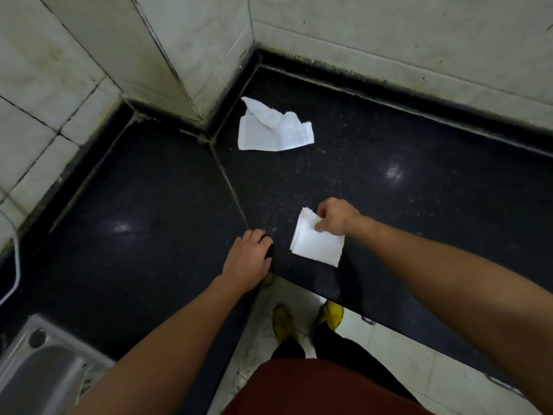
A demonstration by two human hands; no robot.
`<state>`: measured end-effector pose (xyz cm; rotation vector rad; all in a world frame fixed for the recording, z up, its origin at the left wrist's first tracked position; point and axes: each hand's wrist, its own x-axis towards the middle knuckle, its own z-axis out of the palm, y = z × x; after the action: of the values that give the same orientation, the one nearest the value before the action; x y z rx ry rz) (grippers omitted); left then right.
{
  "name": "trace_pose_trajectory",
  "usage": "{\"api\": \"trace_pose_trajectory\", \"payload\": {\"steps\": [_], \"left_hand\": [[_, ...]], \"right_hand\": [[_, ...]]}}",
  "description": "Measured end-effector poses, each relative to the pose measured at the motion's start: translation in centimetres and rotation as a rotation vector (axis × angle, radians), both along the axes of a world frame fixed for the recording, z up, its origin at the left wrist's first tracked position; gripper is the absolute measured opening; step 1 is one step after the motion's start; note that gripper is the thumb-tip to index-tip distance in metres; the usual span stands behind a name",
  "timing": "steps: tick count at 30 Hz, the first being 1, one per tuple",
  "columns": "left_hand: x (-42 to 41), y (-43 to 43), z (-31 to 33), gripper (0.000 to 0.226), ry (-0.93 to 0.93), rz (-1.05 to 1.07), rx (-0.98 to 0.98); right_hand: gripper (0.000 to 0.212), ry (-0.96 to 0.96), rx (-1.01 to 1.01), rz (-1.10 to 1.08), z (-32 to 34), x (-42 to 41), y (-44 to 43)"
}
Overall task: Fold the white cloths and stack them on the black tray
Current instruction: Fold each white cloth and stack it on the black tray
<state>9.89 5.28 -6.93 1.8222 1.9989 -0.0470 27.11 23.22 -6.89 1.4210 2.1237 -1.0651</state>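
Observation:
A folded white cloth (314,242) lies near the front edge of the black stone counter (149,205). My right hand (335,217) pinches its upper right edge with thumb and fingers curled round it. My left hand (250,259) rests on the counter just left of that cloth, fingers bent loosely, holding nothing. A second white cloth (273,130) lies crumpled and unfolded farther back, near the wall corner. No black tray is in view.
Tiled walls (389,40) close the counter at the back and left, with a pillar corner jutting in. A steel sink (45,363) sits at the lower left. A white cable (16,259) hangs at the left edge. My feet stand on the pale floor below.

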Motion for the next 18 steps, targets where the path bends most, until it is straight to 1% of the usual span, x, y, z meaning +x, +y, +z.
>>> {"api": "trace_pose_trajectory", "payload": {"steps": [4, 6, 9, 11, 15, 18], "left_hand": [[-0.9, 0.0, 0.5, 0.038, -0.009, -0.027, 0.016], [-0.9, 1.0, 1.0, 0.037, -0.006, -0.073, 0.018], [0.1, 3.1, 2.1, 0.036, 0.01, -0.142, 0.012], [1.5, 4.5, 3.0, 0.035, 0.002, -0.167, 0.009], [6.4, 7.2, 6.0, 0.031, -0.001, -0.305, 0.043], [11.1, 8.8, 8.6, 0.03, 0.005, -0.417, 0.098]], "right_hand": [[0.022, 0.147, 0.007, -0.096, 1.7, 1.3, -1.8], [0.021, 0.207, 0.041, -0.133, 3.2, 2.8, -2.8], [0.009, 0.245, 0.153, -0.161, 5.7, 5.9, -4.1], [0.005, 0.213, 0.259, -0.158, 7.1, 8.4, -4.9], [0.024, 0.089, 0.56, -0.123, 9.8, 14.8, -6.3], [0.027, 0.054, 0.682, -0.184, 11.7, 20.2, -7.7]]}}
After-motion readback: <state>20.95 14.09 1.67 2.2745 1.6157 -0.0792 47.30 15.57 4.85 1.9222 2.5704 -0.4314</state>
